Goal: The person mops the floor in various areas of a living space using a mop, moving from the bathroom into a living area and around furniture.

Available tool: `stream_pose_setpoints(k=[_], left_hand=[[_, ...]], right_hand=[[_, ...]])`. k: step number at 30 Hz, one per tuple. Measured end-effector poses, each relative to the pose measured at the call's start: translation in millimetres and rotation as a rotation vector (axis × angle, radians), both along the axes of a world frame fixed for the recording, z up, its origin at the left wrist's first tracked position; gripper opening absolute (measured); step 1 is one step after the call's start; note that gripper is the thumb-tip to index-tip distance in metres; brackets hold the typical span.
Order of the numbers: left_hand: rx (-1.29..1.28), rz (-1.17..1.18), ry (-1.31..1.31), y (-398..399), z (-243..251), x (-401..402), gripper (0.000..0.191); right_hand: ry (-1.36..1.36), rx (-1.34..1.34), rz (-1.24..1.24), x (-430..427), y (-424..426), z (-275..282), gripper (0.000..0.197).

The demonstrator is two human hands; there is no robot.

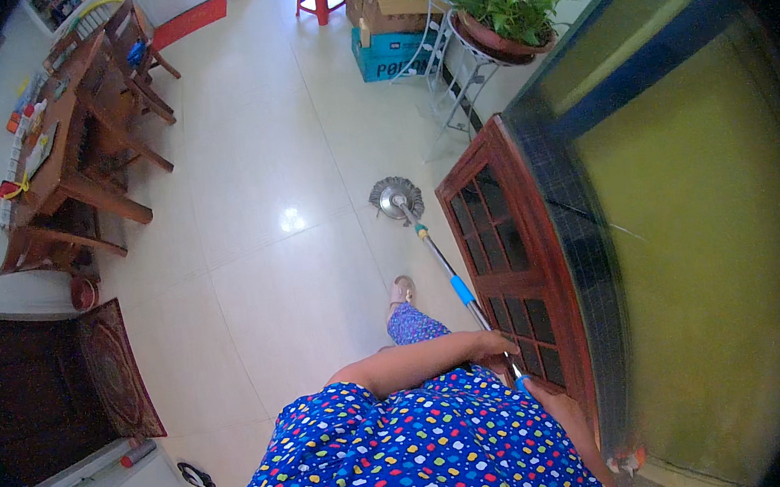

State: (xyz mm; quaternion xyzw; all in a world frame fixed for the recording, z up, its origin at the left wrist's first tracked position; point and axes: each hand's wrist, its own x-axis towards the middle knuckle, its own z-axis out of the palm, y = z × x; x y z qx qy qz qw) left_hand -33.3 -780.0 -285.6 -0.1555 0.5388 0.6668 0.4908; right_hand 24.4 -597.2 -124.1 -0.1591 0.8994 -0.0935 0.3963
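Observation:
A spin mop with a steel handle (439, 253) slants across the tiled floor, away from my body. Its round mop head (396, 198), a silver disc with grey strands, rests on the tiles beside a wooden cabinet. My left hand (496, 347) reaches across my front and grips the pole partway up. Close to my body, my right hand (547, 394) is around the pole near its blue upper grip (522, 383); its fingers are partly hidden. A second blue sleeve (462, 290) sits lower on the pole.
The dark red cabinet (515, 259) carries a large glass tank (698, 228) close on my right. Ahead are a potted plant (503, 28) on a white metal stand and boxes (389, 53). A wooden table (81, 139) with chairs stands left, near a doormat (117, 372).

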Motion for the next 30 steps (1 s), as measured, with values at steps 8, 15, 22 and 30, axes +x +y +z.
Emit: stream_pose_setpoints(k=[8, 15, 22, 30], left_hand=[[-0.256, 0.385, 0.109, 3.2, -73.1, -17.7, 0.024], [-0.28, 0.67, 0.173, -2.5, -30.9, -25.5, 0.038], [-0.189, 0.293, 0.024, 6.1, -15.1, -20.0, 0.014], [-0.387, 0.619, 0.213, 10.4, -46.5, -6.8, 0.049]], right_hand=[[-0.157, -0.756, -0.216, -20.6, 0.6, -101.6, 0.063], [-0.305, -0.779, -0.513, -12.0, 7.1, -58.1, 0.062], [-0.017, -0.717, -0.323, 19.6, 40.8, -93.1, 0.056], [0.181, -0.708, -0.389, 36.3, 16.9, -97.6, 0.066]])
